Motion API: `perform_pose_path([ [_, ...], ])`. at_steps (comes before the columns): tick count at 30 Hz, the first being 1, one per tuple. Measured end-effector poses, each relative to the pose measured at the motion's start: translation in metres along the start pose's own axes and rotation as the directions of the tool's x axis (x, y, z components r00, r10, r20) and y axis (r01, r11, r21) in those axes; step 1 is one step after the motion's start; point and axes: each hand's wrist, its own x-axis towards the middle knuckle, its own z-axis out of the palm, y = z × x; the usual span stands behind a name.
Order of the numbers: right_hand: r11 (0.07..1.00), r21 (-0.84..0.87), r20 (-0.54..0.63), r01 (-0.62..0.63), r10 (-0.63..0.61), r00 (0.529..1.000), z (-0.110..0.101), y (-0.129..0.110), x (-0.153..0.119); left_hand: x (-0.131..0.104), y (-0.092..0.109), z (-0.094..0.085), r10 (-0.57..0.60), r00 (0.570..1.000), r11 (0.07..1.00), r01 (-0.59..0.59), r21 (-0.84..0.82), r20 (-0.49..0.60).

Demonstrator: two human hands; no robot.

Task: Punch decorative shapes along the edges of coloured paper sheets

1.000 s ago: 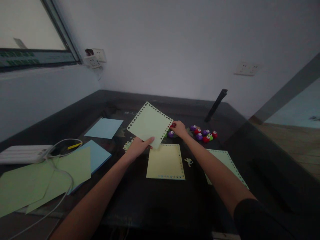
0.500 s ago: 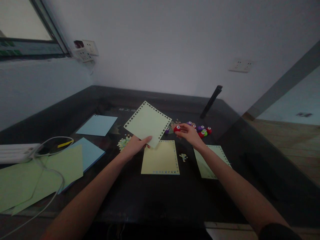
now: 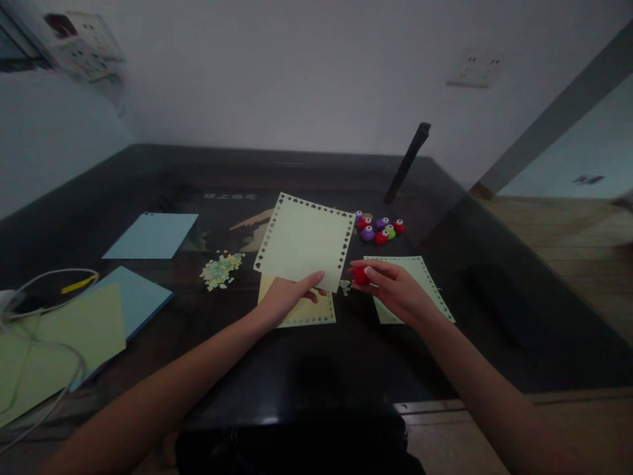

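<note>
My left hand (image 3: pixel 291 297) pinches the lower edge of a pale green sheet of paper (image 3: pixel 306 241), thumb on top. Small punched shapes run along the sheet's edges. Between the thumb and fingers of my right hand (image 3: pixel 390 284) is a red craft punch (image 3: pixel 360 273), close to the sheet's lower right corner but apart from it. Below the held sheet lies a yellow sheet (image 3: pixel 301 315) with punched edges, partly covered. Another punched pale green sheet (image 3: pixel 410 270) lies under my right hand. A small heap of paper bits (image 3: pixel 345 286) shows between the hands.
Several red, purple and green punches (image 3: pixel 380 231) cluster behind my right hand. A pile of paper confetti (image 3: pixel 221 270) lies left. Blue sheets (image 3: pixel 151 236), green sheets (image 3: pixel 64 336) and a white cable (image 3: pixel 74 356) occupy the left side. A black upright bar (image 3: pixel 408 161) stands at the back.
My right hand has drawn the red punch away from the other punches, toward me and nearer the sheet. The held sheet has turned to a straighter angle. The camera view has shifted.
</note>
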Motion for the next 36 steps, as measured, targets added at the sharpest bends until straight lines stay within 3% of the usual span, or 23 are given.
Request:
perform_pose_path([
  [4, 0.995, 0.079, -0.022, -0.057, 0.059, 0.998, -0.003, 0.004, -0.003, 0.005, -0.002, 0.011, 0.008, 1.000, 0.997, -0.006, 0.083, -0.028],
  [8, 0.980, 0.182, -0.114, -0.078, 0.100, 0.988, -0.003, 0.005, -0.004, 0.002, -0.004, 0.010, -0.002, 1.000, 0.957, 0.007, 0.290, -0.020],
  [11, 0.964, 0.219, -0.112, -0.149, 0.176, 0.978, -0.002, 0.007, -0.004, -0.002, -0.005, 0.007, -0.018, 1.000, 0.931, 0.019, 0.366, -0.006],
  [19, 0.978, 0.144, -0.083, -0.153, 0.166, 0.983, 0.003, 0.019, -0.005, -0.003, -0.002, 0.008, -0.088, 0.996, 0.913, 0.067, 0.401, 0.034],
  [36, 0.985, 0.045, -0.111, -0.165, 0.169, 0.979, 0.010, 0.016, -0.006, -0.004, -0.002, 0.011, -0.078, 0.994, 0.936, 0.046, 0.348, 0.077],
])
